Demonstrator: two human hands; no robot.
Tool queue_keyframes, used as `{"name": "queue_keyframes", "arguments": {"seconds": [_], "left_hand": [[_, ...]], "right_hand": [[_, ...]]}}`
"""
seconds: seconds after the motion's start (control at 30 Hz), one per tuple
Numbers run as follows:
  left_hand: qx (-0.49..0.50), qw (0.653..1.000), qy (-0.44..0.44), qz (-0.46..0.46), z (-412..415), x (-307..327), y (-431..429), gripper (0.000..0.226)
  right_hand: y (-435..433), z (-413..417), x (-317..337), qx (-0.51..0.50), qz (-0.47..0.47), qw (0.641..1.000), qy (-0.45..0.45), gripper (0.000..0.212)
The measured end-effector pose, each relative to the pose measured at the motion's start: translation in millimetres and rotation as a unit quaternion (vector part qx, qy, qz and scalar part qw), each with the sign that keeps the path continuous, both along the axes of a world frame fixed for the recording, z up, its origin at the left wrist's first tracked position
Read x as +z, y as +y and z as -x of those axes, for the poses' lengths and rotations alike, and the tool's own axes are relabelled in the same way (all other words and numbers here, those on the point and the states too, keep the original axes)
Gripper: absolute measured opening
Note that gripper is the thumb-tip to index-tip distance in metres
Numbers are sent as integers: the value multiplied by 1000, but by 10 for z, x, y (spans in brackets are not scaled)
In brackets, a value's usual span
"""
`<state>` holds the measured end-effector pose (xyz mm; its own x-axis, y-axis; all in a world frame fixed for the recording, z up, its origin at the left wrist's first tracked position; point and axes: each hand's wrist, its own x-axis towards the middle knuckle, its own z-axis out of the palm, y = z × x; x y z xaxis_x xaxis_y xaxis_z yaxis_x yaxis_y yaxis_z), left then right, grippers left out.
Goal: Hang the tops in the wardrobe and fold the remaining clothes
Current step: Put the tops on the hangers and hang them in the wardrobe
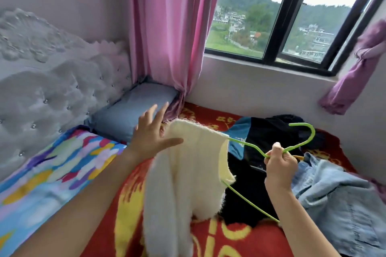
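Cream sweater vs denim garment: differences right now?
The cream sweater is fuzzy knit; the denim garment is smooth pale-blue cloth. The cream sweater hangs partly on the green hanger held in the right hand; the denim garment lies crumpled on the red blanket, untouched. Both are unfolded.

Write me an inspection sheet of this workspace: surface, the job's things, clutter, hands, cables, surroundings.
Surface: bed covered by a red blanket with a yellow pattern.
Job's things: cream knit top half on a green hanger, one hanger arm bare; black and blue garment and denim garment lying unfolded.
Clutter: blue pillow; multicoloured quilt.
Hands: left hand open, fingers spread at the top's shoulder; right hand pinches the hanger below its hook.
Cables: nothing seen.
Surroundings: tufted headboard, pink curtain, window; no wardrobe in view.
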<state>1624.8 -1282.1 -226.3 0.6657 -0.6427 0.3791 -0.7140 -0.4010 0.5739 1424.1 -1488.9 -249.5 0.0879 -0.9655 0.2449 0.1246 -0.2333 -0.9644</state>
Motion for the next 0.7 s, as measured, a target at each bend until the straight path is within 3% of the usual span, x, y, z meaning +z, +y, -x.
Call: {"name": "queue_keyframes", "arguments": {"seconds": [0.07,0.1,0.27,0.33,0.4,0.5,0.63,0.7], "left_hand": [[-117,954,274,32,-113,-169,84,129],[-147,932,324,72,-152,-280,87,119],[-96,959,183,195,-157,-106,-41,36],[-95,967,98,214,-139,209,-69,25],[-119,961,45,245,-85,510,-155,10],[-155,962,-6,224,2,828,-278,14],[-224,960,4,166,-55,1025,-286,30],[-210,969,-1,126,-160,1049,-268,42]], "right_hand": [[-48,21,79,-7,-5,1000,-12,48],[-70,19,103,-8,-8,1000,-10,48],[-227,72,240,-30,-3,1000,-9,48],[-216,113,270,-40,7,999,-5,49],[-123,136,248,-62,76,995,24,52],[40,114,300,-69,156,984,57,50],[14,115,385,-85,-4,996,-13,51],[58,106,341,-86,-31,996,-3,50]]}}
